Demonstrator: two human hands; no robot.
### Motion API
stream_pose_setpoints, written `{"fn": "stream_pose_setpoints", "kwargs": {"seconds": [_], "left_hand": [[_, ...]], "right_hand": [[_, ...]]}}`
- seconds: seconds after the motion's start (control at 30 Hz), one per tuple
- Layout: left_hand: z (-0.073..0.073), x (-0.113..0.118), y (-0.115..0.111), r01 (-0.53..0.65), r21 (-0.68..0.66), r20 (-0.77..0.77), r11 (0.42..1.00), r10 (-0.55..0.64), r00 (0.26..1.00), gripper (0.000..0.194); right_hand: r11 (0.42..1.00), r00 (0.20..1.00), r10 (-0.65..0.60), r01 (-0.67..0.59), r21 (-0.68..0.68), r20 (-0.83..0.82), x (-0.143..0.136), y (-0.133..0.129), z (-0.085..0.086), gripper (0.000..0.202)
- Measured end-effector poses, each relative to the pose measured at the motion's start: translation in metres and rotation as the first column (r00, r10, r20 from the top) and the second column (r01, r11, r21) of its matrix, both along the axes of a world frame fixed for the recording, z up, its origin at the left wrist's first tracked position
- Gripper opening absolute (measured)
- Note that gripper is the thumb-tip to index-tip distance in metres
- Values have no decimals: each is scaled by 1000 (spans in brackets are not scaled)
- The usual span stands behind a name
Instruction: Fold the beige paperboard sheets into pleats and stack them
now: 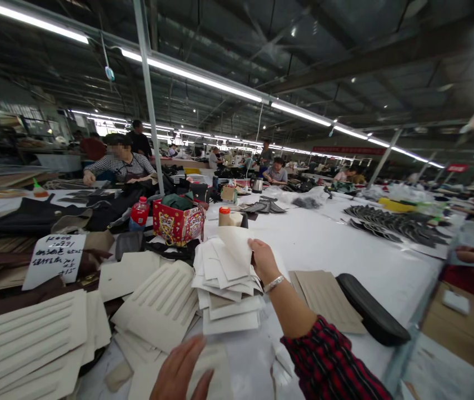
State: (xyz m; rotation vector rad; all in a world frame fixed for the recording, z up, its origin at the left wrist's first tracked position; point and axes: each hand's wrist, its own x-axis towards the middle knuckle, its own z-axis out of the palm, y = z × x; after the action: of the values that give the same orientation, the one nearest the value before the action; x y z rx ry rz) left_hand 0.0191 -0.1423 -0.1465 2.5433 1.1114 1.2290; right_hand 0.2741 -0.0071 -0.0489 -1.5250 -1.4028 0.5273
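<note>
My right hand (265, 261) grips the edge of a cream-white sheet (234, 244) between thumb and fingers. One side of that sheet is lifted over a loose stack of white pieces (232, 319). Low in the view is my left hand (182, 369), thumb and fingers apart, with nothing in it. Under and beside it lies a pale panel (215, 366). To the left of the stack are cream ribbed panels (159, 303), piled at angles. Another pile of ribbed panels (28, 339) fills the lower left.
Right of my forearm lie brown ribbed panels (326, 300) and a black curved case (372, 311). Behind the stack stand an orange-capped container (224, 215), a red patterned box (178, 222) and a red-capped bottle (139, 214). A handwritten sign (55, 260) leans at left. Several people work farther back.
</note>
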Motion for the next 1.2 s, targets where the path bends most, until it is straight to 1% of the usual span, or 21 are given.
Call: {"fn": "stream_pose_setpoints", "kwargs": {"seconds": [0.07,0.13,0.23,0.3,0.33,0.43,0.47,0.5,0.53,0.6,0.67,0.73,0.8,0.83,0.87,0.93,1.0,1.03,1.07,1.1,1.2], "left_hand": [[24,23,15,23,-209,181,978,16,983,51],[40,44,27,130,-438,406,889,67,912,54],[50,55,31,250,-551,620,796,190,761,67],[52,47,21,335,-616,670,713,251,698,71],[52,40,13,426,-664,680,614,261,685,69],[44,25,-18,671,-729,681,134,244,691,56],[39,24,-29,689,-725,671,21,248,699,51],[33,26,-39,679,-733,648,-38,265,714,47],[25,30,-49,656,-753,614,-52,303,729,43],[10,40,-66,610,-792,550,-29,401,733,38],[-4,49,-79,595,-804,524,-8,465,713,44],[-13,50,-86,583,-812,529,11,434,729,51],[-18,43,-90,513,-855,507,74,326,798,48],[-20,37,-90,455,-880,476,138,274,836,45],[-21,31,-90,382,-894,434,235,240,868,43],[-20,22,-88,185,-834,332,519,205,921,46],[-18,21,-87,4,-611,208,792,155,966,50],[-17,26,-88,-17,-485,139,875,96,986,49],[-15,33,-90,18,-399,69,917,11,998,45],[-14,43,-93,89,-372,13,924,-91,996,39],[-14,79,-106,289,-508,-1,811,-336,942,28]], "right_hand": [[999,988,34,-30,29,-154,-4,-14,7,41],[995,935,100,-85,59,-341,-12,-39,14,37],[990,827,140,-132,54,-544,-21,-94,24,32],[997,870,58,-78,-22,-489,-15,-133,27,29],[997,913,12,-42,-65,-407,-9,-151,25,28],[985,997,9,-21,-169,-72,14,-190,2,26],[979,998,30,-18,-201,57,20,-198,-12,27],[972,981,43,2,-234,188,24,-205,-28,27],[963,951,44,42,-268,306,27,-211,-46,26],[937,887,29,136,-321,461,25,-222,-81,20],[917,880,-7,195,-348,475,20,-232,-109,16],[898,934,-114,242,-366,338,16,-239,-126,16],[872,964,-221,262,-414,144,17,-244,-133,19],[861,968,-243,244,-446,61,20,-246,-134,21],[853,971,-239,207,-480,-6,23,-247,-133,23],[836,979,-179,100,-539,-96,28,-251,-131,27],[809,974,-124,-10,-588,-188,30,-257,-129,28],[793,963,-113,-60,-606,-244,30,-260,-128,27],[779,946,-114,-103,-618,-302,30,-264,-127,26],[766,923,-121,-148,-626,-366,29,-268,-126,26],[732,836,-130,-282,-621,-533,26,-282,-121,25]]}}
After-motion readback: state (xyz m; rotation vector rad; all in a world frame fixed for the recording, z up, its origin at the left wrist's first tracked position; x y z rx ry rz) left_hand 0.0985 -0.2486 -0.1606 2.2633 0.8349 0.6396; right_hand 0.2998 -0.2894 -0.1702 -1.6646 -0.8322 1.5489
